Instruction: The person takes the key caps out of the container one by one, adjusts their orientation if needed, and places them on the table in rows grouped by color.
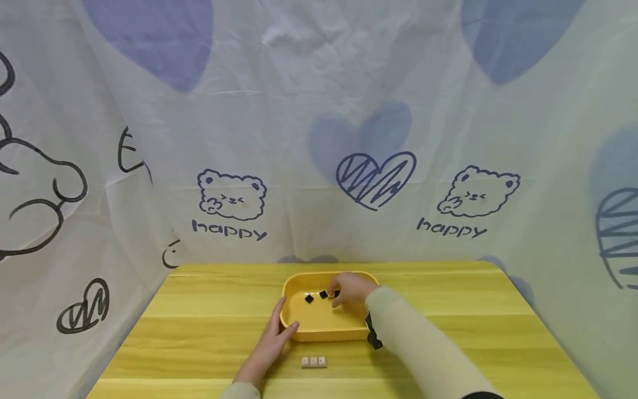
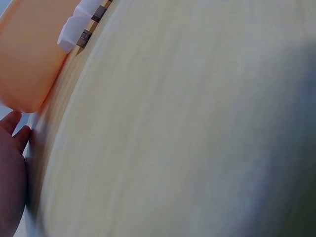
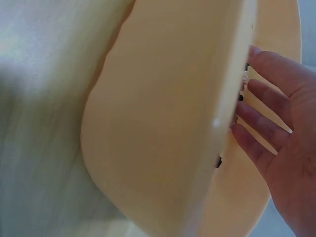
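A yellow tray (image 1: 329, 335) stands on the table. My left hand (image 1: 271, 343) holds its near left corner, thumb at the front rim and fingers along the outer left side. My right hand (image 1: 353, 288) reaches into the tray from the right, fingers spread and lightly bent. Its fingertips are right at a row of small keycaps, some black (image 1: 323, 295) and some white, partly hidden by the hand. Another black keycap (image 1: 309, 298) lies left of them. In the right wrist view the tray's wall (image 3: 163, 118) hides the fingertips in part.
Three white keycaps (image 1: 313, 362) sit side by side on the wood-grain table (image 1: 199, 321), in front of the tray. A printed cloth (image 1: 309, 221) hangs behind and along both sides of the table. A dark strap (image 1: 372, 332) shows under the right wrist.
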Motion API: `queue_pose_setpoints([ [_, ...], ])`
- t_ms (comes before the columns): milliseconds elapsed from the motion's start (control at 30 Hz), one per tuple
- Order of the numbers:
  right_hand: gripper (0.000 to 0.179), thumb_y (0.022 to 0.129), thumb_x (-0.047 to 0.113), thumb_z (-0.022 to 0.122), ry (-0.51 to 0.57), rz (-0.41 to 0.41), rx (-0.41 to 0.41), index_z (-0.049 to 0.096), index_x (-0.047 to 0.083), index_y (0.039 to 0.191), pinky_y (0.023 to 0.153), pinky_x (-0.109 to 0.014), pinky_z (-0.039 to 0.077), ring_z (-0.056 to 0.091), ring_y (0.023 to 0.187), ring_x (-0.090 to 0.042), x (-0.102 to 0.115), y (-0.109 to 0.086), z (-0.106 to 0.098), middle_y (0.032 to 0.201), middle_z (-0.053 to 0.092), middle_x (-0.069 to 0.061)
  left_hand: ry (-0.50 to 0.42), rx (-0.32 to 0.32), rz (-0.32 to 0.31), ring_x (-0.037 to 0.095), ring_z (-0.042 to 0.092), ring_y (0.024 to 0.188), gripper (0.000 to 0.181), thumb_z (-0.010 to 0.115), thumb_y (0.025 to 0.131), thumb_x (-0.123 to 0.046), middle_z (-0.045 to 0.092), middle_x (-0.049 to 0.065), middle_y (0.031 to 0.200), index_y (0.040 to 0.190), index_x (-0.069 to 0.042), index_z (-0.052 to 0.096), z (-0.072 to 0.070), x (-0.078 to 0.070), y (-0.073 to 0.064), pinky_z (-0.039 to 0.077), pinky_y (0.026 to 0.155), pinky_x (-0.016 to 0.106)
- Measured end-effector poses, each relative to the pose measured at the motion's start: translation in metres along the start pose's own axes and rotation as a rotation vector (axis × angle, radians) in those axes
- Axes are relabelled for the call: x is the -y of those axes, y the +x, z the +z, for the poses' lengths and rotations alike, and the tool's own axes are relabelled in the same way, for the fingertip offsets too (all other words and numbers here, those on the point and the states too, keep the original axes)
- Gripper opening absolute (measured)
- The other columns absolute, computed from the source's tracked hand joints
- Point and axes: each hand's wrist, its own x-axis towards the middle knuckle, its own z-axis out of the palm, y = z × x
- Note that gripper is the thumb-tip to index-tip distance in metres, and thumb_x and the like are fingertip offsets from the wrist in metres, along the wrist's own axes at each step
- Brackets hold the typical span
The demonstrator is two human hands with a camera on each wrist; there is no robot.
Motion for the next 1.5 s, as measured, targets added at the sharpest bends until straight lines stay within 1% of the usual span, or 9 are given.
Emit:
queue_pose_setpoints([
  [100, 0.029, 0.081, 0.012, 0.081, 0.017, 0.011, 0.004, 0.074, 0.007, 0.108, 0.088, -0.037, 0.052, 0.063, 0.101, -0.022, 0.004, -0.006, 0.001, 0.106, 0.069, -0.002, 0.011, -0.009, 0.017, 0.053, 0.021, 0.137, 0.075, 0.061, 0.097, -0.027, 0.017, 0.037, 0.152, 0.156, -0.01, 0.017, 0.003, 0.003, -0.001, 0.017, 0.11, 0.062],
  [267, 0.029, 0.08, 0.002, 0.079, 0.056, 0.018, -0.014, 0.074, 0.005, 0.108, 0.079, -0.034, 0.054, 0.062, 0.089, -0.017, 0.008, -0.012, 0.001, 0.102, 0.07, -0.005, -0.001, -0.014, -0.002, 0.051, 0.023, 0.138, 0.076, 0.062, 0.096, -0.027, 0.018, 0.035, 0.153, 0.156, -0.012, 0.018, 0.003, 0.005, -0.001, 0.016, 0.111, 0.059],
  [400, 0.027, 0.079, 0.0, 0.078, 0.057, 0.029, -0.021, 0.074, 0.005, 0.106, 0.071, -0.028, 0.054, 0.06, 0.079, -0.011, 0.003, -0.012, 0.004, 0.095, 0.07, -0.002, -0.021, 0.004, -0.018, 0.048, 0.02, 0.14, 0.076, 0.062, 0.097, -0.023, 0.015, 0.034, 0.154, 0.156, -0.01, 0.015, 0.001, 0.004, 0.0, 0.014, 0.113, 0.057],
  [500, 0.023, 0.079, -0.001, 0.079, 0.042, 0.032, -0.017, 0.076, 0.007, 0.1, 0.068, -0.026, 0.054, 0.06, 0.075, -0.009, -0.001, -0.012, 0.007, 0.089, 0.069, 0.001, -0.032, 0.01, -0.015, 0.047, 0.02, 0.14, 0.076, 0.061, 0.097, -0.021, 0.014, 0.033, 0.154, 0.156, -0.009, 0.014, 0.001, 0.004, 0.0, 0.014, 0.113, 0.057],
  [600, 0.019, 0.078, -0.002, 0.079, 0.021, 0.049, 0.001, 0.077, 0.01, 0.094, 0.068, -0.027, 0.054, 0.06, 0.074, -0.009, -0.001, -0.015, 0.007, 0.084, 0.068, 0.004, -0.04, 0.011, -0.027, 0.046, 0.02, 0.141, 0.076, 0.061, 0.098, -0.021, 0.014, 0.031, 0.156, 0.157, -0.011, 0.014, 0.001, 0.003, 0.001, 0.015, 0.114, 0.055],
  [767, 0.014, 0.079, -0.001, 0.078, -0.006, 0.041, 0.018, 0.077, 0.012, 0.085, 0.064, -0.027, 0.053, 0.058, 0.069, -0.009, 0.0, -0.023, 0.005, 0.077, 0.066, 0.006, -0.043, 0.021, -0.025, 0.045, 0.02, 0.141, 0.075, 0.06, 0.098, -0.022, 0.014, 0.031, 0.156, 0.156, -0.01, 0.014, 0.002, 0.002, 0.001, 0.015, 0.114, 0.054],
  [1000, 0.014, 0.081, 0.0, 0.077, 0.1, 0.097, 0.022, 0.074, 0.01, 0.09, 0.066, -0.029, 0.053, 0.058, 0.074, -0.013, 0.007, -0.034, -0.003, 0.082, 0.063, 0.005, -0.043, 0.027, -0.041, 0.044, 0.019, 0.142, 0.075, 0.06, 0.098, -0.021, 0.013, 0.03, 0.156, 0.157, -0.011, 0.015, 0.0, -0.002, 0.001, 0.014, 0.114, 0.054],
  [1233, 0.011, 0.081, 0.001, 0.076, 0.068, 0.017, -0.027, 0.073, 0.008, 0.089, 0.067, -0.03, 0.051, 0.056, 0.072, -0.012, 0.012, -0.047, -0.01, 0.078, 0.062, 0.006, -0.06, 0.031, -0.057, 0.043, 0.017, 0.142, 0.076, 0.06, 0.098, -0.021, 0.011, 0.028, 0.157, 0.157, -0.014, 0.013, -0.002, -0.001, 0.003, 0.014, 0.115, 0.053],
  [1500, 0.01, 0.081, 0.004, 0.078, 0.083, -0.045, -0.109, 0.075, 0.005, 0.09, 0.063, -0.025, 0.05, 0.055, 0.068, -0.009, 0.014, -0.065, -0.005, 0.075, 0.062, 0.007, -0.042, 0.036, -0.048, 0.043, 0.019, 0.142, 0.075, 0.06, 0.098, -0.021, 0.013, 0.03, 0.156, 0.157, -0.012, 0.014, -0.001, -0.002, 0.002, 0.014, 0.115, 0.053],
])
